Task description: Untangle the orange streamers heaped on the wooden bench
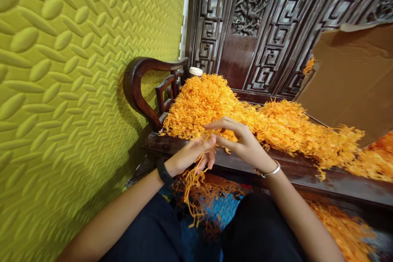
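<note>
The seated person's knees, in dark trousers [144, 229], are spread close below the work, and both bare forearms reach in over them. The left forearm slants up from the lower left, a flat black band [165, 172] round its wrist. The right one comes up from the lower right, wearing a slim silver-coloured open bangle [272, 170].

The hands meet at the middle, just in front of the bench edge. The left hand [199, 151] lies with its thumb uppermost, its fingers curled loosely under and closed round a bunch of thin, crinkly orange strands [192, 188], whose ends dangle between the knees. The right hand [238, 137] arches in from the other side, wrist bent, fingers stretched and a gap between thumb and forefinger; its tips are right at the left thumb, and I can't tell whether they pinch a strand.

Under the hands I see blue textured matting [225, 208]. Beyond is a dark, glossy wooden bench seat [294, 170], heaped with a long fluffy mound of orange strands [202, 102]. Farther back, a brown cardboard sheet [353, 77] leans against the carved dark wood backrest [233, 61].
</note>
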Action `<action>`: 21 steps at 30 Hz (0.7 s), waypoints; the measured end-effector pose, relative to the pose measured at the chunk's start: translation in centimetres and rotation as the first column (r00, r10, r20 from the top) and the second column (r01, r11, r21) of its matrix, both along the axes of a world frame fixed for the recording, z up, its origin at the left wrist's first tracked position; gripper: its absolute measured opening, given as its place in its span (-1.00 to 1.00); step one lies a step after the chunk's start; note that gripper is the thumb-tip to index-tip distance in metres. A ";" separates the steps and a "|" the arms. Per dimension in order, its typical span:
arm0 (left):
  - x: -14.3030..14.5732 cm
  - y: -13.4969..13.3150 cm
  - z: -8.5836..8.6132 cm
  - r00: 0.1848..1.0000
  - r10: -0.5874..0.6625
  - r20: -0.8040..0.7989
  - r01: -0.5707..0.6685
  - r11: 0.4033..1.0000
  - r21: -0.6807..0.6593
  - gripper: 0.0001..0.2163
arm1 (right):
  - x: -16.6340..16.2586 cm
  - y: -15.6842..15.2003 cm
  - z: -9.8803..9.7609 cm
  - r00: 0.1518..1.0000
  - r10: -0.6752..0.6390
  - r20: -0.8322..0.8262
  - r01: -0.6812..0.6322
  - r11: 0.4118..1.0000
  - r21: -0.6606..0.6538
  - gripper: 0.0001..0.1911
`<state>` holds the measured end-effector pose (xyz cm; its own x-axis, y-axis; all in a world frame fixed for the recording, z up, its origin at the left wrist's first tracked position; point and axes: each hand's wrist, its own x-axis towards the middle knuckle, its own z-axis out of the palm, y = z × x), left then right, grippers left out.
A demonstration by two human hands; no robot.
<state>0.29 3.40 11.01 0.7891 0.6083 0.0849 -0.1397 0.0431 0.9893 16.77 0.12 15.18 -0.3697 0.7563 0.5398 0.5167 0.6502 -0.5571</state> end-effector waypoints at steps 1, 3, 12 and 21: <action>0.1 0.0 -0.1 0.999 0.054 0.008 -0.054 0.999 -0.005 -0.58 | 0.0 0.1 0.0 1.000 0.014 -0.004 -0.014 1.000 -0.009 -0.82; 0.2 0.1 -0.2 0.984 0.177 0.023 -0.176 0.984 -0.028 -0.60 | 0.1 0.2 0.1 1.000 -0.008 -0.023 0.008 1.000 -0.004 -0.86; 0.3 0.2 -0.6 0.982 0.102 -0.157 -0.085 0.990 0.109 -0.67 | 0.3 0.1 -0.2 0.998 0.039 0.047 -0.034 0.995 -0.095 -0.63; 0.7 0.6 -1.3 0.963 0.095 -0.251 -0.042 0.978 0.207 -0.75 | 1.1 0.6 -0.6 0.991 0.065 -0.119 -0.088 0.975 -0.205 -0.80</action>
